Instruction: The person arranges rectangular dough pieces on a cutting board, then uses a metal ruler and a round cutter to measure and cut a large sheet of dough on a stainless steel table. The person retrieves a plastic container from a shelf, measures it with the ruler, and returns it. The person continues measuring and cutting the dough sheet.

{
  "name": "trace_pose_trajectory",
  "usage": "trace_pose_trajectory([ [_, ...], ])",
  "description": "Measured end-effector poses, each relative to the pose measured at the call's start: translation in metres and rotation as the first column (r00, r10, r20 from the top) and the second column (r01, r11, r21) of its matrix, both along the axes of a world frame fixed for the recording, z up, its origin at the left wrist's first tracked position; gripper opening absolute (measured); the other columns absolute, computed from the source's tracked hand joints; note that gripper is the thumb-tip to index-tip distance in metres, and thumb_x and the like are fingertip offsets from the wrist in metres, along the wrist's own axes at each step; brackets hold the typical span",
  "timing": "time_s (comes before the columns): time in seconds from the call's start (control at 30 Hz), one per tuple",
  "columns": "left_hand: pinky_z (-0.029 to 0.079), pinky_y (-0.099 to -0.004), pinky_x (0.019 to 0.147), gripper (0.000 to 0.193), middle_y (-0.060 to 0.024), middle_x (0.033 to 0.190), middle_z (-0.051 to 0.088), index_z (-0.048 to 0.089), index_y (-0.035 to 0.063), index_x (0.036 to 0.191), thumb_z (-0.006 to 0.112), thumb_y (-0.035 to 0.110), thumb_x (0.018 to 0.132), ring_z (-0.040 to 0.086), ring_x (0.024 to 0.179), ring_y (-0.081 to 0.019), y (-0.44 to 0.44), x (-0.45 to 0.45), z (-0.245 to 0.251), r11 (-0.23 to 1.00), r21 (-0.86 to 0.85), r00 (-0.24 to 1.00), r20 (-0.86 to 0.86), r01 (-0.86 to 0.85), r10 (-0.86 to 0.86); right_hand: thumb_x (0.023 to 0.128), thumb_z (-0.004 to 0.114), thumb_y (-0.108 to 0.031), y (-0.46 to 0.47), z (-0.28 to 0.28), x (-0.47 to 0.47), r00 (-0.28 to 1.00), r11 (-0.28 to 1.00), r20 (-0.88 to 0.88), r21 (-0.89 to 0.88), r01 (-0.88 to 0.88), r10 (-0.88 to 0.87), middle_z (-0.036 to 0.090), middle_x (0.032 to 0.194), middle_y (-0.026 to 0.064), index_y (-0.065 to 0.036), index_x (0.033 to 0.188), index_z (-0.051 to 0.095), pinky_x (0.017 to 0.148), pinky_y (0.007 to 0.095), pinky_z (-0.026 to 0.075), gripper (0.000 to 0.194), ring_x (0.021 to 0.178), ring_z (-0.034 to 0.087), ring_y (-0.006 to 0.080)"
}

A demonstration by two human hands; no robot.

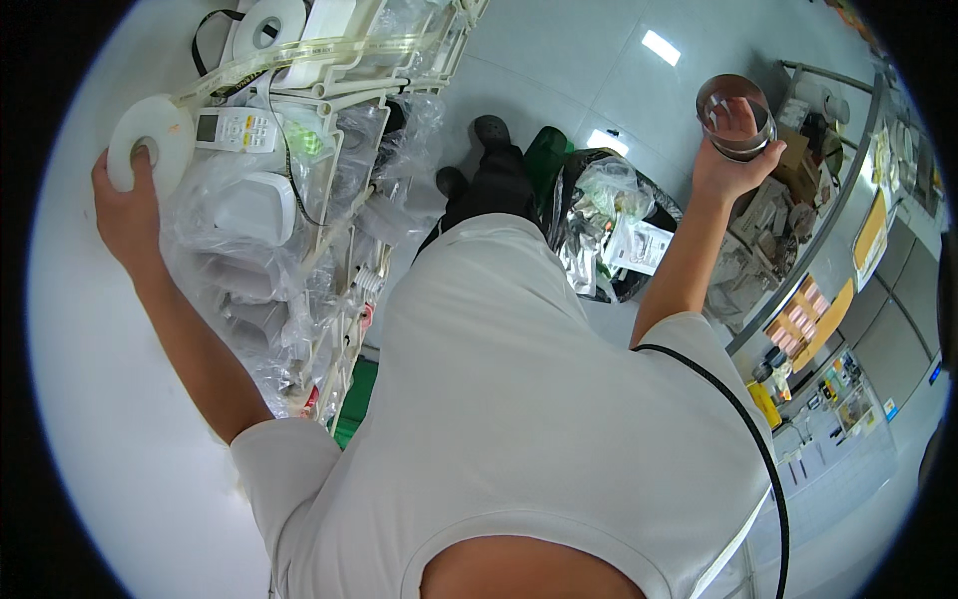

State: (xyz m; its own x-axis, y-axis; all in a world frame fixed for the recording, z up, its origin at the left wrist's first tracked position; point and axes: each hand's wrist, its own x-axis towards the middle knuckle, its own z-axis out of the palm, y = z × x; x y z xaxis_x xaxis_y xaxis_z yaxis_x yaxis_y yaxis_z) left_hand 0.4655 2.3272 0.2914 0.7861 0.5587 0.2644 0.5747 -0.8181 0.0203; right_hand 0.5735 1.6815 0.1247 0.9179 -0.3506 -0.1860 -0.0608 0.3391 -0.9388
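Observation:
On the left, my left hand [129, 217] grips the edge of a white reel of ribbon [168, 131], the thumb at its centre hole. A pale yellow printed ribbon [299, 54] stretches from near this reel across the top of a cream wire rack [374, 86]. Raised on the right, my right hand [722, 172] holds a clear, brown-tinted tumbler [730, 88]. Its fingers show through the tumbler's wall. A white remote control [238, 130] with a small screen rests beside the reel.
Another white reel [258, 26] sits on the rack above bagged white plastic containers [258, 206]. A black-lined bin [550, 217] full of packaging stands by my legs. To the right is a metal-framed shelf [793, 258] with boxes. A black cable [748, 423] crosses my shoulder.

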Motion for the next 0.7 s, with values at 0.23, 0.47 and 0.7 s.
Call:
trace_pose_trajectory([
  [0.23, 0.048, -0.0452, 0.105, 0.057, -0.0111, 0.131, 0.063, 0.064, 0.0165, 0.138, 0.071, 0.047, 0.091, 0.056, 0.127, -0.0313, 0.002, 0.001, -0.030, 0.902, 0.414, 0.985, -0.161, 0.119, -0.056, 0.099, 0.037, -0.070, -0.007, -0.012, -0.034, 0.998, 0.996, 0.054, 0.081, 0.023, -0.027, 0.066, 0.130, 0.0155, -0.001, 0.131, 0.064, 0.105, 0.0481, 0.042, 0.081, 0.123, 0.057, 0.0311],
  [0.47, 0.048, -0.0443, 0.103, 0.044, -0.0099, 0.134, 0.061, 0.067, 0.0182, 0.133, 0.074, 0.021, 0.090, 0.057, 0.124, -0.0330, -0.027, 0.002, -0.027, 0.911, 0.338, 0.971, -0.119, 0.238, -0.210, 0.099, 0.035, -0.074, 0.013, -0.010, -0.030, 0.997, 0.990, 0.023, 0.125, -0.072, 0.069, 0.060, 0.136, 0.0150, 0.000, 0.136, 0.060, 0.114, 0.0463, 0.034, 0.088, 0.130, 0.051, 0.0309],
  [0.7, 0.043, -0.0487, 0.111, 0.040, -0.0132, 0.145, 0.056, 0.068, 0.0179, 0.130, 0.071, 0.024, 0.091, 0.051, 0.134, -0.0367, -0.084, 0.063, -0.049, 0.829, -0.142, 0.841, 0.070, 0.541, -0.537, 0.103, 0.036, -0.064, 0.066, -0.012, -0.021, 0.960, 0.949, 0.081, 0.152, -0.277, 0.268, 0.065, 0.131, 0.0095, -0.004, 0.132, 0.063, 0.104, 0.0446, 0.038, 0.072, 0.123, 0.058, 0.0249],
])
